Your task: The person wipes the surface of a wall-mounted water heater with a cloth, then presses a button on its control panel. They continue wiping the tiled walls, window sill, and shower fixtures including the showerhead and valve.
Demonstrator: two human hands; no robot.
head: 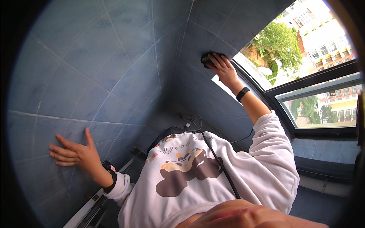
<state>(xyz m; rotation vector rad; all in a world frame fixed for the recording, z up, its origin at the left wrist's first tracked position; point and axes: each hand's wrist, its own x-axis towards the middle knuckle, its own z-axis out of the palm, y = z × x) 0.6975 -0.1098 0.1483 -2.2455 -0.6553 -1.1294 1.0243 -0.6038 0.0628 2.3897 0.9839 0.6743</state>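
Observation:
My right hand [225,70] reaches up with its fingers laid over a black rounded pad-like object [204,60] against the blue tiled wall [196,40] beside the window. What the object is exactly is hard to make out, since the fingers cover much of it. My left hand [74,151] is spread on or just over the other blue tiled wall [77,97], with nothing in it. A black band [243,94] circles the right wrist, and a dark watch-like device [109,168] sits on the left one.
A dark-framed window [281,85] at the right shows trees and buildings outside. A white sheet-like patch [225,87] lies below my right hand. Cables and a white plug [187,125] are near the floor. A pale rail [85,209] runs low at the left.

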